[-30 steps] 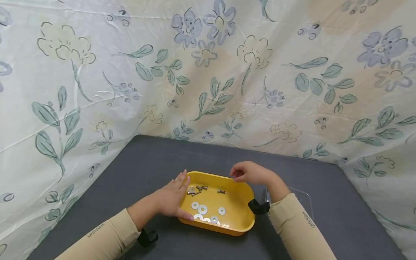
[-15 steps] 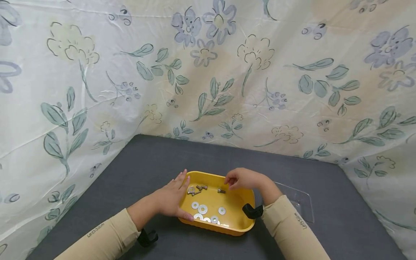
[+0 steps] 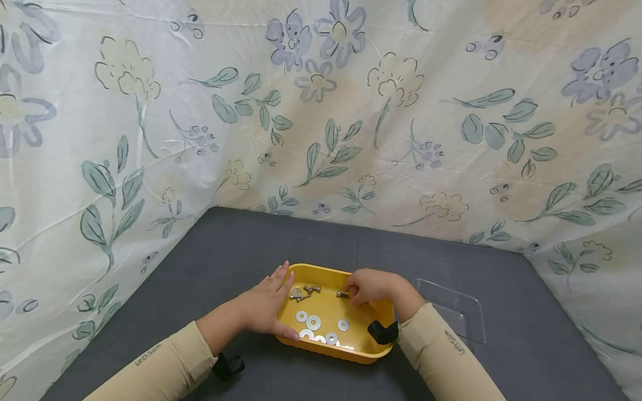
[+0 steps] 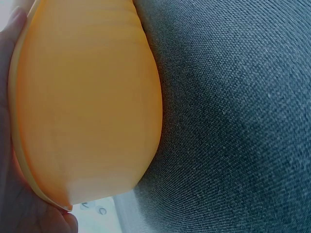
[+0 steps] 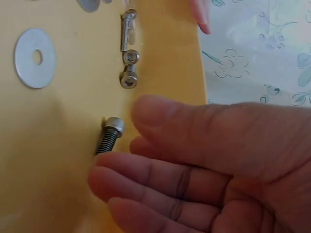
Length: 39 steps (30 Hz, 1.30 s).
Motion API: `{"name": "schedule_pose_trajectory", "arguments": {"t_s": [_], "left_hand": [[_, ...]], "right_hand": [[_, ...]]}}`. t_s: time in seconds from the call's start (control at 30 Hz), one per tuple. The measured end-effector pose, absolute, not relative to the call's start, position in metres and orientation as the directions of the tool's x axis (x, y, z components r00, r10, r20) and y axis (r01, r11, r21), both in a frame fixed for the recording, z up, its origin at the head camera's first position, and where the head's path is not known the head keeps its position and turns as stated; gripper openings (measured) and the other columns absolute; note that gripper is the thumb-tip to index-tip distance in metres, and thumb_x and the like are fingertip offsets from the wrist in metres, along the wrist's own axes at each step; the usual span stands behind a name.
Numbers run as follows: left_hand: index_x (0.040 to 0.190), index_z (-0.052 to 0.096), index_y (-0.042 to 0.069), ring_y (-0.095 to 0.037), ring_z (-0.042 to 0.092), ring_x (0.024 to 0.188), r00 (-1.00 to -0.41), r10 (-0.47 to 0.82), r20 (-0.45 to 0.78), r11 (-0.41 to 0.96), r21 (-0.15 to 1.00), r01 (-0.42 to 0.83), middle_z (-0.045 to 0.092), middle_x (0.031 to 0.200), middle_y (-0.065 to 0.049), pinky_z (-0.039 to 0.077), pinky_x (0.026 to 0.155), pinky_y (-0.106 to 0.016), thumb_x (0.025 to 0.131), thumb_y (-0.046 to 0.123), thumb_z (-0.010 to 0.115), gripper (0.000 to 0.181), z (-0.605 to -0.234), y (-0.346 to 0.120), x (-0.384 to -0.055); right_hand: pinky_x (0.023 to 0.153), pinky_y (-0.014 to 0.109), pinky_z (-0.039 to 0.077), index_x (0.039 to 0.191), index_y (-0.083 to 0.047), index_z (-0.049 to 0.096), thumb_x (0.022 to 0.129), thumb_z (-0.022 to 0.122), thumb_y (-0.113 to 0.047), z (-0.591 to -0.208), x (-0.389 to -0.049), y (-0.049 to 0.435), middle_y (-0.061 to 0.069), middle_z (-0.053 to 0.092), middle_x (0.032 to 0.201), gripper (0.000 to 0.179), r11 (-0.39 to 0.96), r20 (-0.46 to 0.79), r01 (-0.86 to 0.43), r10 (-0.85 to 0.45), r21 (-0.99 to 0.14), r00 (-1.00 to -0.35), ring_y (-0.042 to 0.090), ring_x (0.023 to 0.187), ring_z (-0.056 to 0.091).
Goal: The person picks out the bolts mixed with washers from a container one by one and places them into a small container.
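A yellow plastic tray point(image 3: 363, 331) holds several socket-head screws and flat washers. My left hand point(image 3: 266, 306) lies across its left end with fingers spread, fingertips by the far corner and thumb on the near rim. Inside the tray, my right hand point(image 3: 373, 287) is lowered beside a lone screw point(image 3: 342, 294). The right wrist view shows the fingertips at the threaded end of this screw point(image 5: 111, 133), while the thumb stands apart from its head. More screws point(image 3: 306, 293) lie together at the far left of the tray. Washers point(image 3: 313, 322) are scattered nearer the front.
To the right of the tray, a clear plastic container point(image 3: 463, 317) sits on the dark grey table point(image 3: 281, 234), partly behind the right forearm. A floral curtain point(image 3: 321, 139) hangs along the back and sides of the table.
From above the tray's far right rim, my right hand has moved left and down into the tray, to the lone screw. The left hand and tray have stayed put.
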<state>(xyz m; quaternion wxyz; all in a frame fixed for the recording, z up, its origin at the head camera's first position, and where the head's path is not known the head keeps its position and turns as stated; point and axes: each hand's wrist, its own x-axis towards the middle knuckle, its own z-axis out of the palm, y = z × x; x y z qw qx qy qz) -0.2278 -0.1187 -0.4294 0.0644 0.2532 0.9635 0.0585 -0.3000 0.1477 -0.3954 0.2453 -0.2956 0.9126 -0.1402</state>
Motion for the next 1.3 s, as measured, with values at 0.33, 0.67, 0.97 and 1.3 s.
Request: {"name": "schedule_pose_trajectory", "arguments": {"t_s": [0.33, 0.67, 0.97, 1.3], "left_hand": [[0.147, 0.005, 0.004, -0.026, -0.006, 0.139, -0.858, 0.505, -0.098, 0.860, 0.145, 0.490, -0.014, 0.151, -0.012, 0.016, 0.110, -0.045, 0.056, 0.090, 0.042, 0.130, -0.430, -0.123, -0.226], [0.147, 0.006, 0.004, -0.027, -0.005, 0.139, -0.852, 0.515, -0.096, 0.854, 0.145, 0.500, -0.014, 0.151, -0.013, 0.017, 0.109, -0.045, 0.055, 0.091, 0.040, 0.131, -0.428, -0.128, -0.223], [0.147, 0.005, 0.004, -0.026, -0.005, 0.139, -0.843, 0.529, -0.095, 0.846, 0.143, 0.514, -0.015, 0.151, -0.012, 0.017, 0.109, -0.045, 0.056, 0.090, 0.040, 0.130, -0.430, -0.132, -0.223], [0.147, 0.005, 0.005, -0.026, -0.005, 0.139, -0.842, 0.531, -0.095, 0.844, 0.147, 0.516, -0.015, 0.151, -0.013, 0.016, 0.110, -0.045, 0.056, 0.090, 0.042, 0.130, -0.430, -0.137, -0.221]], "right_hand": [[0.054, 0.025, 0.034, 0.093, -0.007, 0.066, 0.080, 0.066, -0.003, -0.402, -0.294, 0.139, 0.000, 0.041, 0.055, 0.014, 0.799, -0.376, -0.455, -0.592, -0.393, -0.713, 0.014, 0.053, 0.041], [0.056, 0.025, 0.038, 0.092, -0.009, 0.067, 0.080, 0.066, -0.005, -0.406, -0.290, 0.133, 0.000, 0.050, 0.063, 0.013, 0.817, -0.388, -0.439, -0.567, -0.373, -0.726, 0.014, 0.056, 0.046], [0.054, 0.024, 0.037, 0.074, -0.012, 0.062, 0.079, 0.065, -0.005, -0.414, -0.287, 0.126, -0.001, 0.049, 0.063, 0.009, 0.793, -0.345, -0.495, -0.603, -0.355, -0.719, 0.012, 0.056, 0.046], [0.053, 0.022, 0.034, 0.097, -0.009, 0.061, 0.081, 0.063, -0.004, -0.417, -0.285, 0.118, -0.002, 0.043, 0.059, 0.017, 0.748, -0.270, -0.560, -0.657, -0.357, -0.704, 0.011, 0.052, 0.042]]}}
